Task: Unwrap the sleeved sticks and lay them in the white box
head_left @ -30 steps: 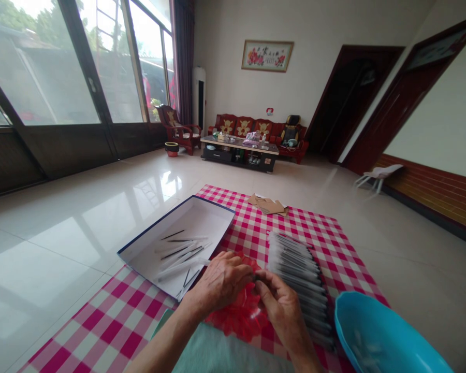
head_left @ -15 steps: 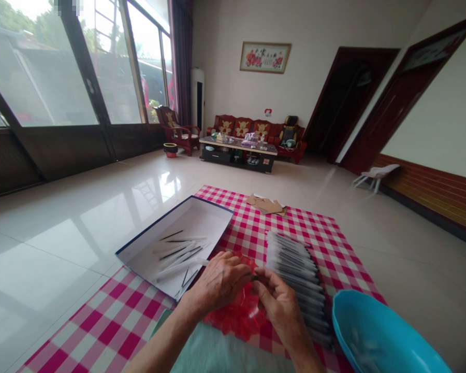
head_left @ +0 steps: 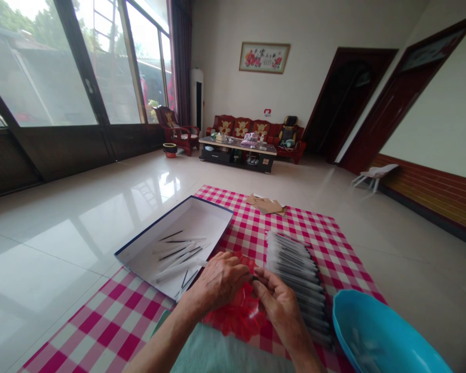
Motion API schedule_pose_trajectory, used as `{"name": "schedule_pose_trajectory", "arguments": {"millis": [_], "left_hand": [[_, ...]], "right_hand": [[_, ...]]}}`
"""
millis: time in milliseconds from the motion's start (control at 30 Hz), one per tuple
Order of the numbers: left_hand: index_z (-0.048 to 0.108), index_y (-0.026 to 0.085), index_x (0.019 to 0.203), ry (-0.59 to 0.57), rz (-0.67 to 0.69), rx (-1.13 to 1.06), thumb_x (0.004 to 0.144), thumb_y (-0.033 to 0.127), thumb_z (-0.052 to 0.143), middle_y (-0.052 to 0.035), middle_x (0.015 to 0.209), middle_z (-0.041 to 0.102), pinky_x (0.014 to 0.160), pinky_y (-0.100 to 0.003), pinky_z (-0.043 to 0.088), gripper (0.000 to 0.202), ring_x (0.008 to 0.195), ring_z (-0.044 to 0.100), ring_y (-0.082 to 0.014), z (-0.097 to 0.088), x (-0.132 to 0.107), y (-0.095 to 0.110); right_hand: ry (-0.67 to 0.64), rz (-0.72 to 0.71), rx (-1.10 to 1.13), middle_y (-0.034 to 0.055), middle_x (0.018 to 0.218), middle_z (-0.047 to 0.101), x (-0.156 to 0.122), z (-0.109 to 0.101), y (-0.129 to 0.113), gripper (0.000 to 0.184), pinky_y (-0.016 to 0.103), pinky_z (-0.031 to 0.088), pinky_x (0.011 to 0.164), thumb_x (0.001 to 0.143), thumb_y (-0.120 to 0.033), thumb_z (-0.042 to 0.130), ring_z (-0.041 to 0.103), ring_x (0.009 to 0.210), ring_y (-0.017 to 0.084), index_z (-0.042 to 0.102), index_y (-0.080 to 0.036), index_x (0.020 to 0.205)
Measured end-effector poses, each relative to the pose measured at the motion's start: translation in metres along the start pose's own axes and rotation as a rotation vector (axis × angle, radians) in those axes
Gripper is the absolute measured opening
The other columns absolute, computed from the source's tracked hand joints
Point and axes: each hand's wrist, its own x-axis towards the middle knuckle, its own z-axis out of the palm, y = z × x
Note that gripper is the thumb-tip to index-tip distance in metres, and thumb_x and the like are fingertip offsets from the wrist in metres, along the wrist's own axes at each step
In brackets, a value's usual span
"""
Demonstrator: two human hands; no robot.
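Note:
My left hand [head_left: 219, 282] and my right hand [head_left: 277, 299] meet fingertip to fingertip over a red ruffled dish [head_left: 236, 311] on the red and white checked cloth [head_left: 256, 228]. Both hands are closed in a pinch on a small dark thing between them, too small to name. Just right of my right hand lies a long row of thin pens or sticks in clear sleeves [head_left: 297, 272]. To the left of my left hand is a shallow white box [head_left: 176, 243] with several loose thin sticks in it.
A blue plastic bowl [head_left: 376, 336] with small white pieces sits at the lower right. Cardboard scraps [head_left: 267, 204] lie at the cloth's far edge. A green towel [head_left: 217, 355] covers my lap. Shiny tiled floor, a coffee table [head_left: 238, 150] and red sofa lie beyond.
The hands have hardly moved; the fingertips stay pinched together over the red dish. The view shifted slightly.

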Motion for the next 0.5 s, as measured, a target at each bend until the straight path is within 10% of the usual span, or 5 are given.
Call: {"name": "schedule_pose_trajectory", "arguments": {"millis": [500], "left_hand": [[0.061, 0.019, 0.079, 0.020, -0.072, -0.016, 0.094, 0.033, 0.034, -0.0013, 0.072, 0.059, 0.072, -0.027, 0.036, 0.034, 0.068, 0.052, -0.0138, -0.008, -0.005, -0.024]], "right_hand": [[-0.147, -0.353, -0.743, 0.0057, 0.082, 0.066, -0.008, 0.005, 0.001, 0.018, 0.029, 0.046, 0.068, 0.085, -0.017, 0.045, 0.062, 0.076, 0.020, 0.063, -0.020, 0.084]]}}
